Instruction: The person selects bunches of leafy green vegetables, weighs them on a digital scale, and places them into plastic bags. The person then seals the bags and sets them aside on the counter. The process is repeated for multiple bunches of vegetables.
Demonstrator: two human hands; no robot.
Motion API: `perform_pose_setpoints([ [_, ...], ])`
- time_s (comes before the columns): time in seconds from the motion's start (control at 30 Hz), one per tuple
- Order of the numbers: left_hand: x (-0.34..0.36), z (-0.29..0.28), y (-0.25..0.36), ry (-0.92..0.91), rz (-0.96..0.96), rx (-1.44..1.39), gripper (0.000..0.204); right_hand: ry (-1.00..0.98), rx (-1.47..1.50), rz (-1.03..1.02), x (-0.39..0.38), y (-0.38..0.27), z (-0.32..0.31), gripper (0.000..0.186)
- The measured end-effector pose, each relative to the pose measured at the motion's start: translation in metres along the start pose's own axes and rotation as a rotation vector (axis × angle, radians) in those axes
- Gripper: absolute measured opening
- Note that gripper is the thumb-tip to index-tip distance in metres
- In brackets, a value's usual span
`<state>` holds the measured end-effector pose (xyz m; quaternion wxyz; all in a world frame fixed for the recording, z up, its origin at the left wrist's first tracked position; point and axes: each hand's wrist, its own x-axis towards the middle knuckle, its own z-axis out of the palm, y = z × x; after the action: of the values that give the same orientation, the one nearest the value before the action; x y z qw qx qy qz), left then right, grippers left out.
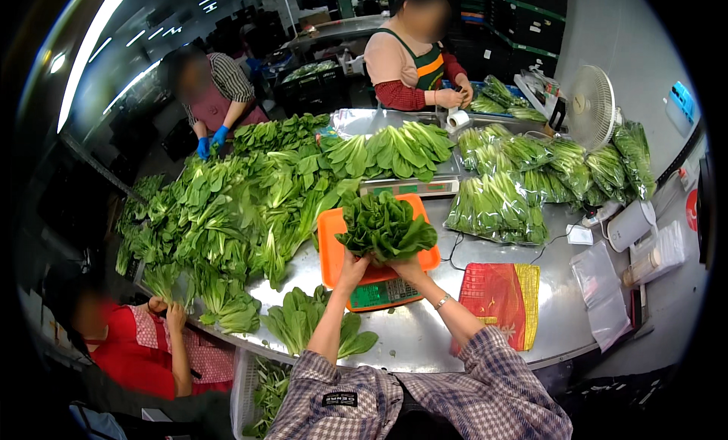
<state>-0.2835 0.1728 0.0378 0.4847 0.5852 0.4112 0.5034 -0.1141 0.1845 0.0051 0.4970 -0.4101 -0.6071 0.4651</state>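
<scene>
A bundle of leafy green vegetables (385,226) stands on an orange tray (331,243) that sits on a green scale (383,293). My left hand (353,267) grips the bundle's base from the left. From the right, my right hand (407,268) holds the same base; a bracelet is on that wrist. My sleeves are plaid. A few loose green bunches (303,319) lie on the steel table (425,337) just left of my left forearm.
A big heap of greens (227,205) covers the table's left half. Bagged greens (497,205) lie at the right, with a red mesh bag (500,292), clear bags (599,284), a white fan (591,106). A second scale (409,187) stands behind. Three other people work around the table.
</scene>
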Motion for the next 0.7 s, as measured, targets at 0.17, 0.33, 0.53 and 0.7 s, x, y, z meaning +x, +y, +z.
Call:
perform_pose_setpoints([
  [0.17, -0.006, 0.031, 0.029, 0.140, 0.142, -0.048, 0.048, 0.139, -0.135, -0.260, -0.014, -0.022, -0.003, 0.041],
  [0.33, 0.002, 0.023, -0.010, 0.135, 0.218, 0.057, 0.047, 0.142, 0.038, -0.040, -0.022, -0.050, 0.004, 0.043],
  [0.53, -0.014, 0.070, 0.072, -0.027, 0.063, -0.161, 0.046, 0.355, -0.139, -0.146, -0.049, -0.097, -0.028, 0.042],
  [0.7, -0.070, 0.182, 0.065, -0.051, -0.038, -0.235, 0.057, 0.564, 0.034, 0.130, -0.157, -0.142, -0.087, 0.041],
])
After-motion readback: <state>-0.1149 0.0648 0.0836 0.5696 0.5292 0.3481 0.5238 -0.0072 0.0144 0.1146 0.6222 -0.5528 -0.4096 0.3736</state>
